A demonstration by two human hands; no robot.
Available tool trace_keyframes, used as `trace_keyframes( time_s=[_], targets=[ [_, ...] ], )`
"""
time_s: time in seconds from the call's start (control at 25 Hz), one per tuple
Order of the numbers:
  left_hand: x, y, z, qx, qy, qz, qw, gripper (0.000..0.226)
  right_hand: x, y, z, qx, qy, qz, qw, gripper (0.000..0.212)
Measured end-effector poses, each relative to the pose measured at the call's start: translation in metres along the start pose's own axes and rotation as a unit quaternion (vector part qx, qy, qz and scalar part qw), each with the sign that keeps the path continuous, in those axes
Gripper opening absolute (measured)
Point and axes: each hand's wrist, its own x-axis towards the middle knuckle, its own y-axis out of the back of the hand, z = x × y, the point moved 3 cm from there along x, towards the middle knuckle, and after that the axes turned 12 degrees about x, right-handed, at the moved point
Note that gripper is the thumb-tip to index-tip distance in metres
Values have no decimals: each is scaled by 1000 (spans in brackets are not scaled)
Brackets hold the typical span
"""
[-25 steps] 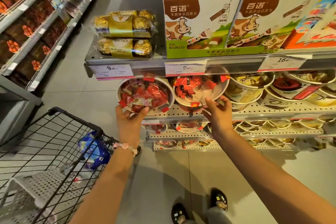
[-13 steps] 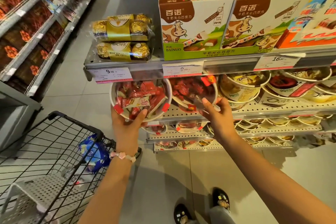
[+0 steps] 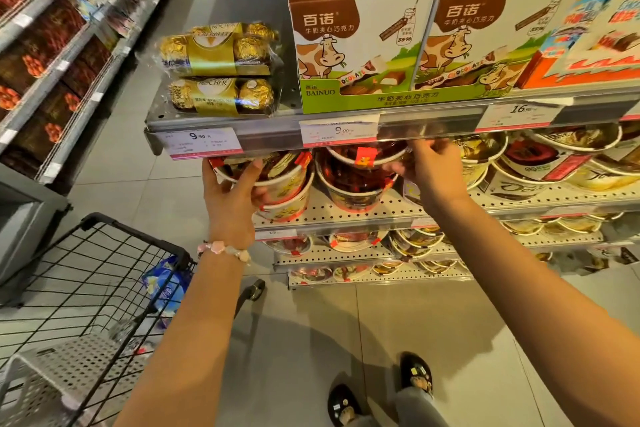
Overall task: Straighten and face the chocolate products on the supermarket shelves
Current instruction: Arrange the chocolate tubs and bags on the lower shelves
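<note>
Chocolate tubs (image 3: pixel 277 184) sit two high just under the price rail (image 3: pixel 311 135), at the left end of the second shelf (image 3: pixel 381 215). Her left hand (image 3: pixel 228 198) wraps the top tub's rim, thumb across its front, probably to turn its label outward. Right of it, her right hand (image 3: pixel 429 170) grips the neighbouring red tub (image 3: pixel 360 170), fingers curled around its side to square it with the row.

Both bare arms reach up and forward. The left hand (image 3: pixel 231 188) curls its fingers and thumb in a grip, a pink beaded bracelet (image 3: pixel 223 250) on its wrist. The right hand (image 3: pixel 429 170) is raised a little higher, fingers bent and closed in a grip. 2 feet in dark sandals (image 3: pixel 381 392) stand below.
</note>
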Motion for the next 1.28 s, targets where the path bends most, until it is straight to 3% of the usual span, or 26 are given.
trace_keyframes(
  time_s=[0.16,0.24,0.32,0.4,0.48,0.64,0.8,1.0,1.28],
  targets=[
    [2,10,-7,25,3,-47,999,63,2,6,-2,57,-78,-37,995,18],
    [-3,14,-13,107,-36,-60,992,79,-1,12,3,30,-62,-46,997,14],
    [-5,13,-22,238,-107,-24,965,99,-9,20,20,-37,-1,-48,998,14],
    [-2,8,-34,268,-145,8,952,115,-19,22,42,-143,77,-76,984,48],
    [4,0,-43,239,-134,12,961,123,-16,17,62,-209,135,-84,965,86],
    [12,-12,-49,216,-116,29,969,123,3,-2,70,-192,146,-35,970,120],
    [16,-6,-49,234,-102,53,965,112,16,-8,70,-176,116,-50,976,115],
    [21,5,-54,249,-95,19,964,95,8,-5,76,-192,145,-41,970,111],
    [25,7,-55,249,-96,-1,964,100,6,-2,88,-185,149,-58,970,115]
  ],
)
